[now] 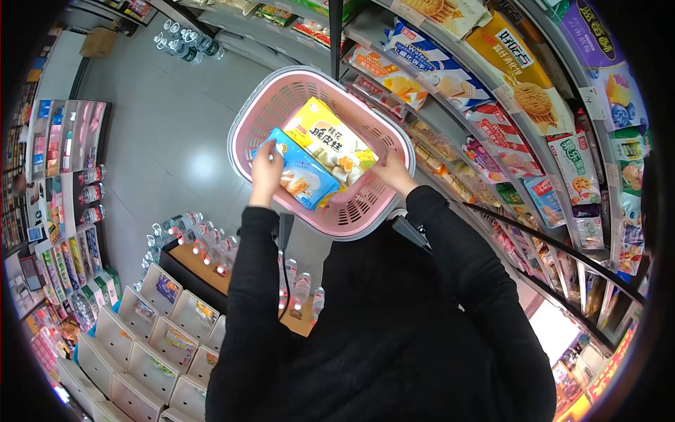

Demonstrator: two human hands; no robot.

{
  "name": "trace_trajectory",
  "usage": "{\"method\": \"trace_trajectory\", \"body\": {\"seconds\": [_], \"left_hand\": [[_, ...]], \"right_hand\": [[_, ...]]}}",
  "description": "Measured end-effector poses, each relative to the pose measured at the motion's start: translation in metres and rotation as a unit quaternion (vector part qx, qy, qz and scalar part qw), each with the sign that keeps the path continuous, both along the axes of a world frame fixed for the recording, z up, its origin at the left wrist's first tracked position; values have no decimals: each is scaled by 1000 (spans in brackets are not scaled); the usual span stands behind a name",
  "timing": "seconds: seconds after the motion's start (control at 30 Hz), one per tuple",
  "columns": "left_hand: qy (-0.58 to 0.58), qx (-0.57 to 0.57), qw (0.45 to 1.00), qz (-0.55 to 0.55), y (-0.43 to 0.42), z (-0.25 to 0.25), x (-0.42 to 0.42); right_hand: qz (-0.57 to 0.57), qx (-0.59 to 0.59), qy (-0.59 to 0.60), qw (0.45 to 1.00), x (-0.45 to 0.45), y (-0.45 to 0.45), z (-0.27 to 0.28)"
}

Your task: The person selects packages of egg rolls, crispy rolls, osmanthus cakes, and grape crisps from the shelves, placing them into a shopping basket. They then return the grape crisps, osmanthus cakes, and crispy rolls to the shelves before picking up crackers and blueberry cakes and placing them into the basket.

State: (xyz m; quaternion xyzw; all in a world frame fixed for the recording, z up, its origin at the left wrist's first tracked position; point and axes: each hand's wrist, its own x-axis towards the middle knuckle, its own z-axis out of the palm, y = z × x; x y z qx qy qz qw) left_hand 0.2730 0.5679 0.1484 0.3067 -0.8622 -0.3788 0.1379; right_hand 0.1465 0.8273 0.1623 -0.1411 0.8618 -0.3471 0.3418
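Observation:
A pink basket (247, 116) with a grey rim sits in front of my body, and both hands reach inside it. My left hand (266, 172) is closed on the left end of a blue snack package (307, 181), thumb on its front. Behind and partly under it lies a yellow and white snack package (329, 141) with Chinese lettering. My right hand (394, 172) is at the right corner of the yellow package, its fingers bent and pinched against it. The fingertips of both hands are partly hidden.
Shelves of packaged biscuits (520, 77) curve along the right side. Bottled water (186, 42) stands on the floor at the far left, with more bottles (211, 246) nearer. White snack bins (151, 366) fill the lower left. A display rack (63, 141) stands at the left.

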Motion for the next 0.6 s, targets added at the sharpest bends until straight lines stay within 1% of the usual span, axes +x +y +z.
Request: {"method": "trace_trajectory", "body": {"seconds": [0.03,0.07,0.1,0.17,0.2,0.27,0.3,0.33,0.4,0.43,0.5,0.53,0.57,0.6], "left_hand": [[-8,8,1000,-13,-11,4,-13],[-17,16,999,-26,-22,12,-27],[-17,19,999,-29,-32,10,-40],[-45,8,998,-51,-47,4,-60],[-46,9,997,-55,-48,3,-66],[-105,1,990,-89,-48,3,-78],[-123,27,985,-116,-49,-3,-81],[-123,25,984,-124,-47,-9,-83],[-155,11,971,-181,-41,-20,-86],[-132,17,972,-195,-36,-23,-87],[-175,41,968,-177,-25,-19,-92],[-188,59,962,-188,-21,-14,-94],[-221,47,955,-190,-18,-13,-95],[-239,34,953,-184,-18,-20,-95]], "right_hand": [[-66,-67,-78,992,2,4,-13],[-132,-133,-154,970,3,7,-20],[-135,-130,-155,970,4,8,-18],[-198,-135,-265,934,8,7,-10],[-202,-134,-265,933,11,7,-15],[-250,-165,-282,912,16,7,-25],[-266,-140,-276,913,16,4,-13],[-274,-142,-275,911,17,4,-14],[-252,-162,-346,889,17,5,-18],[-269,-172,-320,892,21,5,-24],[-264,-146,-272,914,26,6,-37],[-234,-123,-262,928,27,5,-41],[-205,-100,-247,942,26,4,-45],[-129,-99,-245,956,27,6,-60]]}}
